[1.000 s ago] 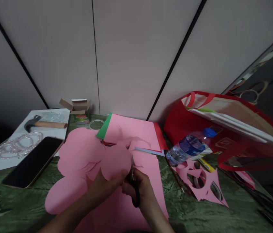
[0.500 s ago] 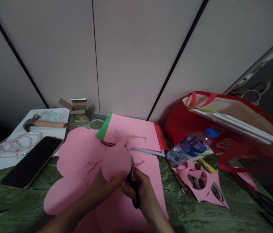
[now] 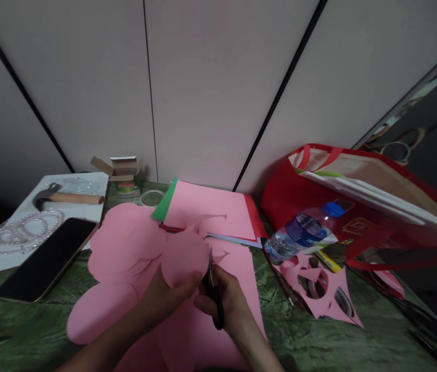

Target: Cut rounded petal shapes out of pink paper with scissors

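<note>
Head cam, 1 scissors (image 3: 214,293) in R hand (image 3: 231,298)

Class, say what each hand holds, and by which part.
Left hand: the rounded pink paper, by its lower edge. Right hand: the scissors, by the black handles.

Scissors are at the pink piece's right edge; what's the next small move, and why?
Probably turn the pink piece slightly with the left hand: that hand pinches its near edge, while the right hand holds the scissors with blades at its rounded right edge.
</note>
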`<state>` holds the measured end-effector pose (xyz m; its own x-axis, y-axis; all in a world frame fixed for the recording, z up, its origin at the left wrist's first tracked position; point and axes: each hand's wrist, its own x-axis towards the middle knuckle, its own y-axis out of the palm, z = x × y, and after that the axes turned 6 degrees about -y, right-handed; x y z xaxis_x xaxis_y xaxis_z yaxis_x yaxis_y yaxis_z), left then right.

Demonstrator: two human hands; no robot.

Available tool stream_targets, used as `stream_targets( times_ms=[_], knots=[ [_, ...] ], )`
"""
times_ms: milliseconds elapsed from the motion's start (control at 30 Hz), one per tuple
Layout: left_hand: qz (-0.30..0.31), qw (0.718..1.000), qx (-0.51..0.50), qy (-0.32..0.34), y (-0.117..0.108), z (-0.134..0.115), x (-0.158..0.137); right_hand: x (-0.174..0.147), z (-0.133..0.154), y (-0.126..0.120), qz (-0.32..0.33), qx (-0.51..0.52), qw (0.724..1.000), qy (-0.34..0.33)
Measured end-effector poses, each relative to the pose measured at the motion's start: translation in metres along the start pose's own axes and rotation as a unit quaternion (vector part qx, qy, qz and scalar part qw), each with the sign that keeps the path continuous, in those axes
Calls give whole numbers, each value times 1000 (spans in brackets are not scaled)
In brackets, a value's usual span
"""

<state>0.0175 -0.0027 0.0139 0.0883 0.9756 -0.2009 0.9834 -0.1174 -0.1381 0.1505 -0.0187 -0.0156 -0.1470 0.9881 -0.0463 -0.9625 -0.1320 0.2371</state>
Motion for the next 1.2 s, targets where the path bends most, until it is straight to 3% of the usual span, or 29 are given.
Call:
stream_targets(
  times_ms=[400,1200],
  knots=[
    [-9,1000,1,4,1,-1,0,0,-6,-2,15,-43,999,-7],
    [-21,1000,-11,2,1,-5,-5,-2,-7,1,-16,-42,999,-26]
  ],
)
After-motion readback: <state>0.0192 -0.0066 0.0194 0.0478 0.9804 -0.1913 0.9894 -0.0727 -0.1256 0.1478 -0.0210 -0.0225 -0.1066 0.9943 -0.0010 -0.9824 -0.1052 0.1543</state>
